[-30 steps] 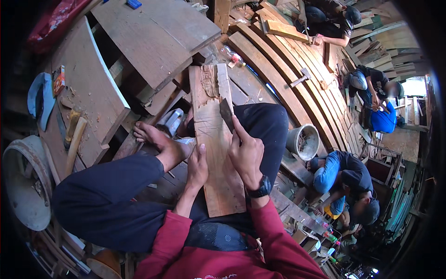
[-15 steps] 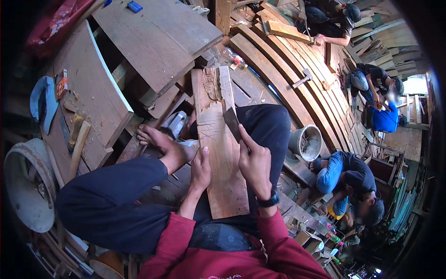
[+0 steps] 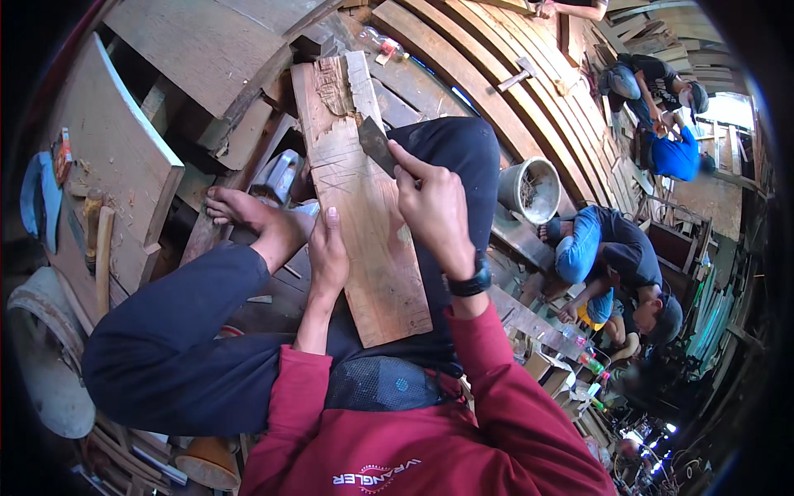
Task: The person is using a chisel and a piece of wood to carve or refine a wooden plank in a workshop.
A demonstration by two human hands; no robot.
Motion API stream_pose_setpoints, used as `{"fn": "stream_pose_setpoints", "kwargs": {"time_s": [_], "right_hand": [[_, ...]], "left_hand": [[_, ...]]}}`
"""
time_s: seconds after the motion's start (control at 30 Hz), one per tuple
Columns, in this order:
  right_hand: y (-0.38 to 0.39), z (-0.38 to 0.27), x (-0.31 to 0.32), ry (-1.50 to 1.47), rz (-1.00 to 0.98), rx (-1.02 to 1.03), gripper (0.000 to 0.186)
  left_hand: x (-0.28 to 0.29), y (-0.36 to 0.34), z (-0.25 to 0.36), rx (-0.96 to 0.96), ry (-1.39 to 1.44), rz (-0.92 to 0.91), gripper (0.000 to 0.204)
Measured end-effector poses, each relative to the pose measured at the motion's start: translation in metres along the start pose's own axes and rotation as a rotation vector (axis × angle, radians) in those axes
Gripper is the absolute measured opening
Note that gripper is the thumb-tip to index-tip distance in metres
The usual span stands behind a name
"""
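- Okay, so your plank (image 3: 372,248) is lying lengthwise across your lap, tilted a little, with its far end leaning off to the left.
- Your left hand (image 3: 328,255) has the plank by its left edge, thumb up along the side. The other fingers are mostly out of sight, so can't say exactly how they wrap.
- Your right hand (image 3: 434,207) is closed around a dark flat blade (image 3: 378,147), index finger stretched out along it. Can't see the handle inside your fist.
- That blade sits over the right part of the plank, just below the rough, splintery hollow (image 3: 332,89) at the far end. Whether it's actually pressing on the wood, can't tell.
- Bunch of thin dark lines run across the plank face below the hollow, btw.
- You've got a black watch (image 3: 473,279) on your right wrist, and your bare left foot (image 3: 252,217) is beside a shiny metal tool (image 3: 283,174).
- Off your right knee there's a whitish bucket (image 3: 508,194) with brown scraps in it.
- Past that, long boards (image 3: 451,62) lie side by side, with a hammer (image 3: 518,76) on top and a clear bottle (image 3: 382,43) near their left side.
- Over on your left, two wooden-handled tools (image 3: 104,256) lie next to each other, near a light blue curved piece (image 3: 39,202) and a small orange box (image 3: 63,157).
- Well off to your right, a crouching person in a dark shirt (image 3: 630,252) is bent forward.
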State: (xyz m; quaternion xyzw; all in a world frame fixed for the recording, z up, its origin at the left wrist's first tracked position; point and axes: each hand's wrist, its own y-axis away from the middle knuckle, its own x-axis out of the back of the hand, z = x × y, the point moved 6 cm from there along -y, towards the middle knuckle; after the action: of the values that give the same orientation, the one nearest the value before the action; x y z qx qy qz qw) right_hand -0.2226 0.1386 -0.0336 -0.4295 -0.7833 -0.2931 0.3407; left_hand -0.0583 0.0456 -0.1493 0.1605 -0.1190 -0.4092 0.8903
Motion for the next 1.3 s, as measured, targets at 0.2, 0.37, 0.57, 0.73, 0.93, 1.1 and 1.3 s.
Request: {"fn": "stream_pose_setpoints", "kwargs": {"time_s": [0.2,0.37,0.57,0.73,0.93,1.1,1.3], "right_hand": [[-0.004,-0.016,0.022,0.096,-0.096,-0.027,0.033],[-0.004,-0.035,0.027,0.22,-0.129,-0.022,0.032],[-0.01,-0.048,0.022,0.329,-0.139,0.0,0.031],[-0.004,-0.045,0.037,0.357,-0.114,0.019,0.031],[0.006,-0.059,0.026,0.426,-0.068,0.042,0.03],[0.008,-0.05,0.013,0.425,0.007,0.087,0.032],[0.015,-0.054,0.029,0.367,-0.045,0.045,0.033]], "left_hand": [[0.001,0.0,-0.002,-0.007,0.069,0.009,0.056],[0.002,-0.002,-0.005,0.023,0.097,-0.008,0.055],[0.0,-0.002,-0.013,0.022,0.122,0.015,0.054],[-0.003,-0.001,-0.006,-0.013,0.086,0.037,0.054],[0.0,-0.003,-0.012,-0.016,0.067,0.081,0.052],[-0.002,-0.002,-0.009,-0.011,0.088,0.051,0.053],[0.0,0.001,-0.012,0.004,0.035,0.055,0.053]]}}
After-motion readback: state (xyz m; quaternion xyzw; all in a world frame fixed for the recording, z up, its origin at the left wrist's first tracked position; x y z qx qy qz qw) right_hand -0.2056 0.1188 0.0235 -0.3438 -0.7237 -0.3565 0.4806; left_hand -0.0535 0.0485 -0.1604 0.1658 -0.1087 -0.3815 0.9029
